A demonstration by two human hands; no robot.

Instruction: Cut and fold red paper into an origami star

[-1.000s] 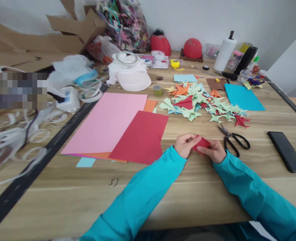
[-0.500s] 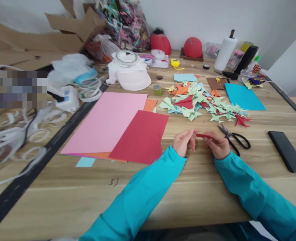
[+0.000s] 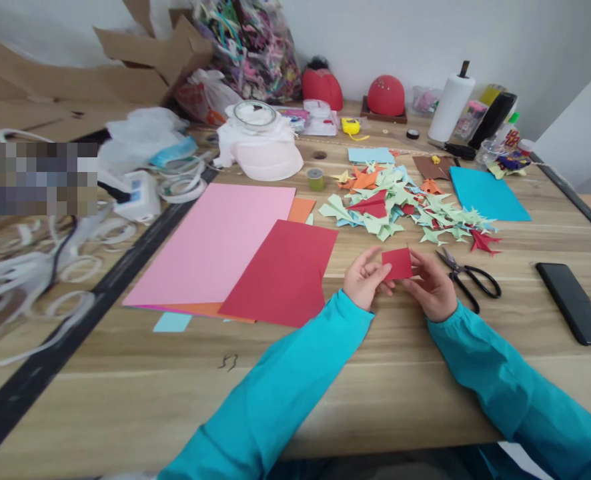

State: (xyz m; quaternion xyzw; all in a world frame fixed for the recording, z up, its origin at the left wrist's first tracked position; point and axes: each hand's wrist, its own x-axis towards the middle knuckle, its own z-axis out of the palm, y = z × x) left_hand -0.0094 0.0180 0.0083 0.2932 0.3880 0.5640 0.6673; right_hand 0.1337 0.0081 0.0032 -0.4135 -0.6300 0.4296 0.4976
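A small red square of paper (image 3: 398,263) is held up above the table between my hands. My left hand (image 3: 364,280) pinches its left side, thumb in front. At the paper's right edge, my right hand (image 3: 433,285) has its fingers apart, with the fingertips close to or touching the edge. Beyond my hands lies a heap of folded paper shapes (image 3: 395,193) in green, orange, red and blue. Black-handled scissors (image 3: 468,272) rest just right of my right hand. A large red sheet (image 3: 285,273) lies to the left of my left hand.
Pink paper (image 3: 215,240) lies under the red sheet. A blue sheet (image 3: 488,193) is at the right back, a black phone (image 3: 573,303) at the right. White cables (image 3: 80,267) tangle at left. Bottles and a white roll (image 3: 450,107) stand along the wall.
The red paper has turned from a thin edge-on strip to a square face toward me. My right hand's fingers have opened from their pinch on its right end.
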